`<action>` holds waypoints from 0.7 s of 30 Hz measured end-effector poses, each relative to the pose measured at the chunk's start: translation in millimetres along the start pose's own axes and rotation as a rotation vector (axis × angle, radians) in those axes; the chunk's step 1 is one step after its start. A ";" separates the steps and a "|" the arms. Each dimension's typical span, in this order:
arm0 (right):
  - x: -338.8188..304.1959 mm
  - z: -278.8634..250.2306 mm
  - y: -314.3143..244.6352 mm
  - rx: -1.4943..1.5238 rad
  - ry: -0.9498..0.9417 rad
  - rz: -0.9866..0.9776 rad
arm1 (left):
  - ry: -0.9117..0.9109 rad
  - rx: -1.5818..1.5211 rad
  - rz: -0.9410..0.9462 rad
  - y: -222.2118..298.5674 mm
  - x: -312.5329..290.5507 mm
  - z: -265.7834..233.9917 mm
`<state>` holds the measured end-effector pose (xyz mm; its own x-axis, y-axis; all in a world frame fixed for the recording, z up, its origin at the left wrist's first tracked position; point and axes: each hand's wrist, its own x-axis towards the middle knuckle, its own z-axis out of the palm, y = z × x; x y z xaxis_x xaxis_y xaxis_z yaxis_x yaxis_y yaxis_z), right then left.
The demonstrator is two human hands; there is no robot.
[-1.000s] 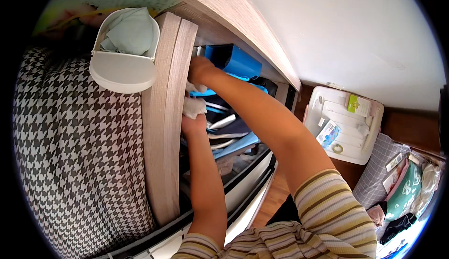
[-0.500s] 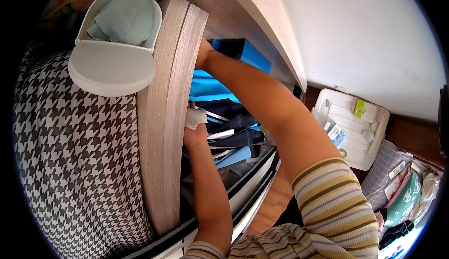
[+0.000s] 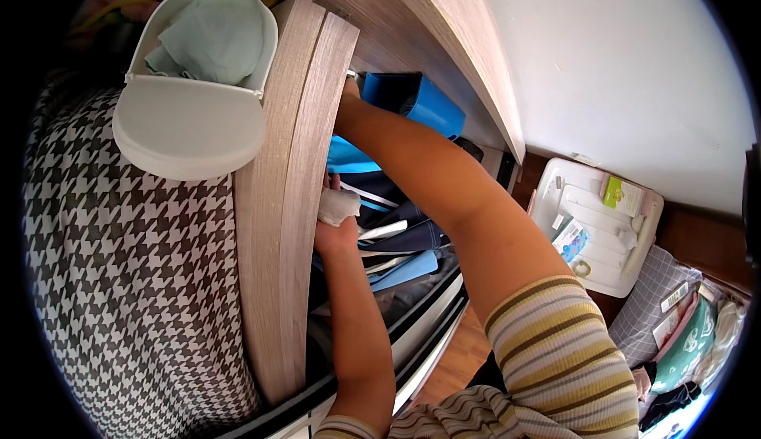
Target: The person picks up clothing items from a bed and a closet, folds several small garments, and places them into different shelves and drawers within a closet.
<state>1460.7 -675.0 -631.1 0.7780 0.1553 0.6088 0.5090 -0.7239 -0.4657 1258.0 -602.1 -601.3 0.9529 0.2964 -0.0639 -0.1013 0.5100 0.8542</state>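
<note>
My left hand is at the edge of a pale wood-grain panel, closed around a crumpled white tissue or wipe. Its fingertips partly show above the tissue. Farther up, my right hand reaches in behind the same panel; its fingers are hidden. Just right of that wrist, a blue open-topped box sits tilted. Beneath my right forearm lie bright blue cloth and dark navy clothes with white stripes. A light blue folded piece is lower down.
A white caddy with a pale green cloth hangs on the panel's left, above houndstooth fabric. A curved wooden board borders the space on the right. Beyond are a white tray with small packages and several bagged textiles.
The view has shifted slightly. My right forearm has come down a little, with its wrist still behind the panel. My left hand keeps the tissue at the panel's edge.
</note>
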 end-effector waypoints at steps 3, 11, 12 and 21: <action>-14.5 -18.1 19.2 0.136 -0.167 0.039 | -0.018 -0.027 -0.037 -15.8 8.2 3.7; -123.2 -111.3 -22.0 0.882 0.124 0.356 | -0.117 -0.023 -0.155 -36.8 81.6 15.4; -139.6 -121.4 -31.5 0.778 0.142 0.451 | -0.137 -0.056 -0.178 -41.1 107.2 6.8; -250.5 -131.8 -62.1 1.003 0.217 0.653 | 0.150 0.631 0.217 -40.7 211.6 31.4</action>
<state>1185.7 -757.5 -670.0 0.9655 -0.2293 0.1237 0.1777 0.2326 -0.9562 1472.7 -585.4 -633.5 0.8754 0.4707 0.1106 -0.0563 -0.1281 0.9902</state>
